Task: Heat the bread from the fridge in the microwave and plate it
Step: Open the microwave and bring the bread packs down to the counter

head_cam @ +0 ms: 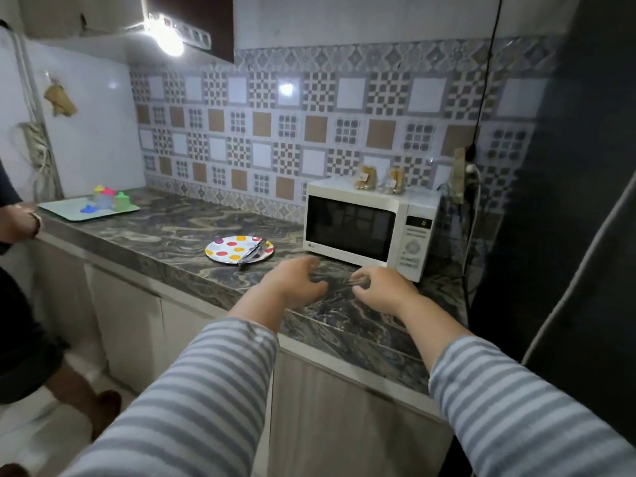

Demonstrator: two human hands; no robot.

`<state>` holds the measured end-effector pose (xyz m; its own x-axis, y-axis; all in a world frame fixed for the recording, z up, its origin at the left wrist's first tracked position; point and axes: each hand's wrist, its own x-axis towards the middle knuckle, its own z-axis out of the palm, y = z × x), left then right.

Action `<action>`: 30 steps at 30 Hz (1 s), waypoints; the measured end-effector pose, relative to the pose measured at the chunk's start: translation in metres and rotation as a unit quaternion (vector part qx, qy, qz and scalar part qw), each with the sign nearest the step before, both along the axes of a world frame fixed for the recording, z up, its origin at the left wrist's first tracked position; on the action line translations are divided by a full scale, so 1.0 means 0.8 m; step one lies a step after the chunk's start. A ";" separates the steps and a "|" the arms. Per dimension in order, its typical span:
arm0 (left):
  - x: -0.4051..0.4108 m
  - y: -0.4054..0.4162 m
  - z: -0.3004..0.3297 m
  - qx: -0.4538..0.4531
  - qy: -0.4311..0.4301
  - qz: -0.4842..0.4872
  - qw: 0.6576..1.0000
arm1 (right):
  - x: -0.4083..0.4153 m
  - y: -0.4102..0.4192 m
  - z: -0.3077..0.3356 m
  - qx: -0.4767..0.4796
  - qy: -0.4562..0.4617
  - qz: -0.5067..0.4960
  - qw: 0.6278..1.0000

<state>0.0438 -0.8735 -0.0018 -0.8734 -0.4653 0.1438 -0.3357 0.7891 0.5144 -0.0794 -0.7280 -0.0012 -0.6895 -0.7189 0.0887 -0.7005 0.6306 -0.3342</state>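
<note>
My left hand and my right hand hover close together over the marble counter, just in front of the microwave. Both have curled fingers. A thin, clear, glinting piece of plastic sits at my right fingertips and seems to reach towards the left hand; I cannot tell what it is. The white microwave stands shut, its display lit. To its left lies a polka-dot plate with metal tongs resting across it. No bread shows near my hands.
Two bags of brown food sit on top of the microwave. A dark fridge fills the right side. At the far left a tray holds colourful cups, and another person stands beside the counter.
</note>
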 end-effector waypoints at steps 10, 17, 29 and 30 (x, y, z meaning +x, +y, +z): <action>-0.182 -0.125 0.010 0.002 0.015 -0.077 0.997 | -0.158 -0.104 0.009 -0.020 0.008 -0.087 0.996; -0.316 -0.192 0.041 -0.021 0.017 -0.160 0.987 | -0.257 -0.143 0.036 -0.043 0.030 -0.162 0.985; -0.511 -0.182 0.057 -0.104 0.058 -0.227 0.967 | -0.414 -0.130 0.081 -0.068 0.084 -0.223 0.969; -0.524 -0.177 0.056 -0.113 0.055 -0.227 0.966 | -0.424 -0.128 0.082 -0.061 0.088 -0.223 0.969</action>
<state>-0.3754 -1.0153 0.0430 -0.9536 0.0159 0.3006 0.1177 0.9388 0.3238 -0.4188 -0.8305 0.0647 -0.8954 -0.3307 0.2981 -0.4210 0.8467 -0.3253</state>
